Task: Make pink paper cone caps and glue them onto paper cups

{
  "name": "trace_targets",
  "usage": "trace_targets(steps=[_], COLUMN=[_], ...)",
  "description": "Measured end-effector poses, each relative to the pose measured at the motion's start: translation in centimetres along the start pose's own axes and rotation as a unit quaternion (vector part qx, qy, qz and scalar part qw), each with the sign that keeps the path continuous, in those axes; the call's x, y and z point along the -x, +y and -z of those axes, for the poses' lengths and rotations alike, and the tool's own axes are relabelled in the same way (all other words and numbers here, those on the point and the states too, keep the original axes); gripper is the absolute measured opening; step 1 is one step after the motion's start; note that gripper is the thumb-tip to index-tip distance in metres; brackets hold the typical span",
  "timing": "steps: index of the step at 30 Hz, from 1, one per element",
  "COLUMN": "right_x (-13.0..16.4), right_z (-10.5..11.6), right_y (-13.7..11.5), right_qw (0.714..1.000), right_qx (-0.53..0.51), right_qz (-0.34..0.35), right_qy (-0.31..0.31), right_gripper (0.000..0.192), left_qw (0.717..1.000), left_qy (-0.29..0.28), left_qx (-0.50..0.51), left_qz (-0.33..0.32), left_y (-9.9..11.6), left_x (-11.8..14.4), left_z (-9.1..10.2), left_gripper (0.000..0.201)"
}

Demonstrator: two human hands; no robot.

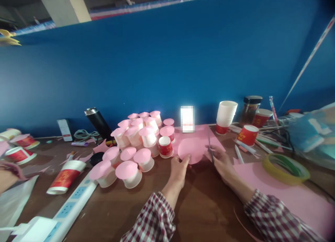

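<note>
My left hand (180, 170) pinches the lower left edge of a round pink paper disc (193, 148) between thumb and fingers. At the disc's right side, my right hand (221, 161) is closed on scissors (210, 144); their thin dark blades point away from me, and the handles are mostly hidden in my fingers. Behind the disc lies a larger pink sheet (201, 131). Left of my left hand stands a red and white paper cup piece (165, 146), beside a group of several white cup pieces with pink paper tops (128, 170).
A white power strip (75, 200) and a tipped red cup (65, 177) lie to the left. On the right are stacked paper cups (226, 114), a dark-lidded jar (251, 109) and a yellow tape roll (274, 170) on pink paper. A blue partition (167, 60) rises behind. Another person's hand (9, 175) shows at far left.
</note>
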State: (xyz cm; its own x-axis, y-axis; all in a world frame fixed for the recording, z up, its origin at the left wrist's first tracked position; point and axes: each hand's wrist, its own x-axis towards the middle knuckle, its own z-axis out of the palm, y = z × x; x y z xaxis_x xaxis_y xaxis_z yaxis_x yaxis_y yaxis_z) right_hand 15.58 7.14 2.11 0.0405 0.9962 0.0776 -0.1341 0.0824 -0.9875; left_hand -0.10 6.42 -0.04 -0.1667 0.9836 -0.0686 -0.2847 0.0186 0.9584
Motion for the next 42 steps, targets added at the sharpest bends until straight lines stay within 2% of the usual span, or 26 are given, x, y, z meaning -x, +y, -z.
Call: trace_targets(steps=[9,17,22,29,34,42], right_x=[0.5,0.6,0.7,0.7,0.6,0.9], right_z=[-0.3,-0.1,-0.1,0.3,0.5,0.1], right_y=[-0.6,-0.6,-0.5,0.2,0.5,-0.3], right_qw=[0.992,0.986,0.983,0.972,0.97,0.971], right_qx=[0.096,0.101,0.087,0.118,0.123,0.133], right_qz=[0.024,0.008,-0.01,0.008,0.01,0.011], right_qy=[-0.081,-0.136,-0.162,-0.201,-0.207,-0.2], right_gripper=[0.049,0.05,0.051,0.044,0.044,0.045], left_qw=[0.998,0.996,0.996,0.996,0.996,0.997], left_qy=[0.022,0.026,0.041,0.046,0.044,0.033], left_qx=[0.062,0.085,0.074,0.076,0.072,0.07], left_qz=[-0.019,-0.017,-0.011,0.004,0.001,-0.005], left_y=[0.8,1.1,1.5,2.0,1.9,1.6], left_x=[0.0,0.2,0.3,0.6,0.6,0.6], left_z=[0.2,0.2,0.1,-0.1,-0.2,-0.2], left_gripper=[0.044,0.051,0.046,0.046,0.045,0.047])
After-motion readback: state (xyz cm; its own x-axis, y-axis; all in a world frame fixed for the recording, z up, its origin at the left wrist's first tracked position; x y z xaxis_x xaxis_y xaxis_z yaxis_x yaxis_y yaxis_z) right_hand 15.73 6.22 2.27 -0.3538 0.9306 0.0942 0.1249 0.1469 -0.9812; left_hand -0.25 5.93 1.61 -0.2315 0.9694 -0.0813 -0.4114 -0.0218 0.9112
